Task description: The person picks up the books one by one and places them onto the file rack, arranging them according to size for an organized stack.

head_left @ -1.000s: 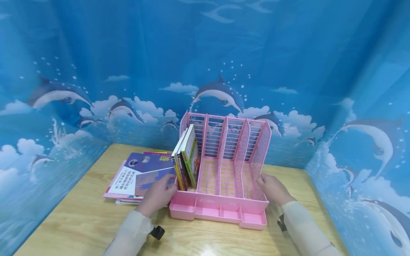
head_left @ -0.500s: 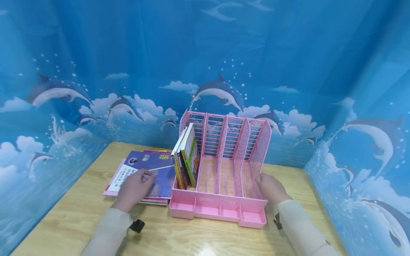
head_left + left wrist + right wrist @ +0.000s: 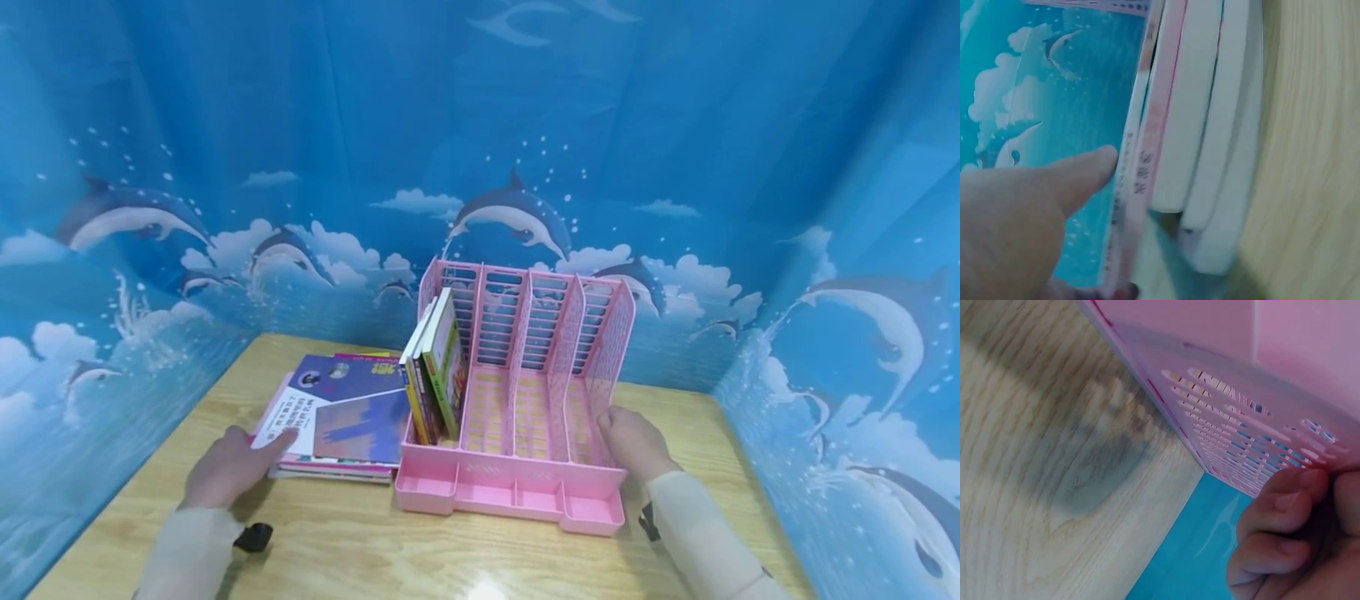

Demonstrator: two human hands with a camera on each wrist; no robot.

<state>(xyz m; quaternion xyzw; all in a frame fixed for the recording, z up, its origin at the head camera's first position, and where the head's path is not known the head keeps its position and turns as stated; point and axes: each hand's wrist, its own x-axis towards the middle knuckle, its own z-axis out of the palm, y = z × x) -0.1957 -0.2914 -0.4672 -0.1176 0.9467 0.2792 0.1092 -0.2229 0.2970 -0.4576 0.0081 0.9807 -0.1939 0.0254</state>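
A pink desktop file rack point(image 3: 517, 492) with upright dividers stands in the middle of the head view, several thin books point(image 3: 435, 371) leaning in its leftmost slot. To its left lies a stack of books point(image 3: 360, 425), a purple and white cover uppermost. My left hand point(image 3: 228, 471) is at the stack's near left corner. In the left wrist view its thumb point(image 3: 1088, 175) lies at the top book's edge, a fingertip showing under the overhanging thin top books point(image 3: 1138, 178). My right hand point(image 3: 633, 437) grips the rack's right side panel point(image 3: 1229, 425), its fingers curled.
The wooden table point(image 3: 360, 542) carries everything and extends in front of the rack. A blue dolphin-print curtain point(image 3: 337, 167) stands behind and on both sides. Small tray compartments point(image 3: 510, 500) run along the rack's front.
My left hand has left the rack's left side, passed over the book stack, and come down at its left corner. My right hand stays on the rack.
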